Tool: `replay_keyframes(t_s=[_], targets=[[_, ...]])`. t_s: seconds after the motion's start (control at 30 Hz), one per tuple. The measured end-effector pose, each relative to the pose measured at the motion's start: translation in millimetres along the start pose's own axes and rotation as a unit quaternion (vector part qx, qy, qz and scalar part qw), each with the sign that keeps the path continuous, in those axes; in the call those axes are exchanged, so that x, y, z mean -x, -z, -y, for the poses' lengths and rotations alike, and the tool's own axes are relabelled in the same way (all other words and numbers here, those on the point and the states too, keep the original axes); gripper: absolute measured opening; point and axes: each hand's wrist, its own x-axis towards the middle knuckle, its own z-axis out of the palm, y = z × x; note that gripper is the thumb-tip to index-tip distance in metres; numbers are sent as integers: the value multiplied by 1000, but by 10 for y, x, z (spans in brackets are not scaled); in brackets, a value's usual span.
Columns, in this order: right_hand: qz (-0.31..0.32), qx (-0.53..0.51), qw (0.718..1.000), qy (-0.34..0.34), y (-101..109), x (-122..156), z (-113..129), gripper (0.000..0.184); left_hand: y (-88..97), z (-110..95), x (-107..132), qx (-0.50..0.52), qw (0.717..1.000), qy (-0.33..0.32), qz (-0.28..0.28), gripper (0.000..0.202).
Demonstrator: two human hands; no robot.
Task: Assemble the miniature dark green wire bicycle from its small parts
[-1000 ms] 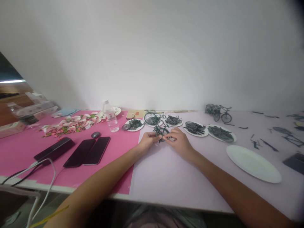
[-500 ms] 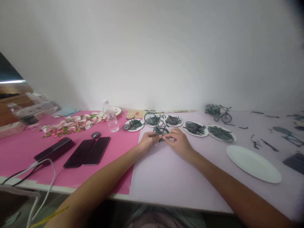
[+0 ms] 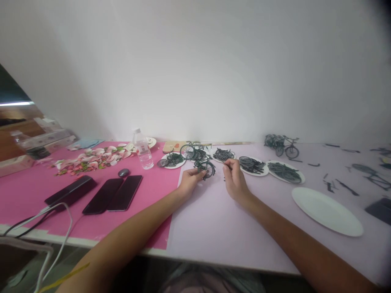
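Observation:
My left hand (image 3: 190,181) is closed on a dark green toy bicycle (image 3: 208,169), pinching it at the near wheel. The bicycle tilts away from me, its other wheel up and to the left over the plates. To the right of it, apart from the bicycle, my right hand (image 3: 236,178) is closed in a pinch. Something small and dark shows at its fingertips, too small to make out. Just beyond that hand lies a white plate (image 3: 214,158) of dark bicycle parts (image 3: 224,154).
More plates of parts (image 3: 251,164) line the wall. Assembled toy bicycles (image 3: 287,147) stand at right, with loose pieces and a white plate (image 3: 326,211) nearer. On the pink side are a water bottle (image 3: 143,150), phones (image 3: 125,193), a mouse (image 3: 124,173) and artificial petals (image 3: 91,158).
My right hand has come away from the bicycle's wheel and moved right, now pinched. My left hand still holds the bicycle, which has turned and shifted slightly left.

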Motion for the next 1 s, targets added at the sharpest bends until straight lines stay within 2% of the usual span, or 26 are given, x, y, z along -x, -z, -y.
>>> replay_keyframes(t_s=[0.1,0.3,0.57,0.83,1.0], targets=[[11,7,1000,3,-1,-15,14,17,-15,-4,10,0,1000,-1,-14,41],[81,69,994,6,-6,-19,46,14,-51,-43,45,11,999,-29,-25,38],[78,90,992,38,-30,-18,72,9,-31,-15,38,-7,999,-44,-10,41],[106,50,993,31,-2,-25,108,20,-9,-22,39,-4,999,-45,26,37],[100,83,990,62,-34,-17,64,12,25,-31,17,13,998,-23,51,40]])
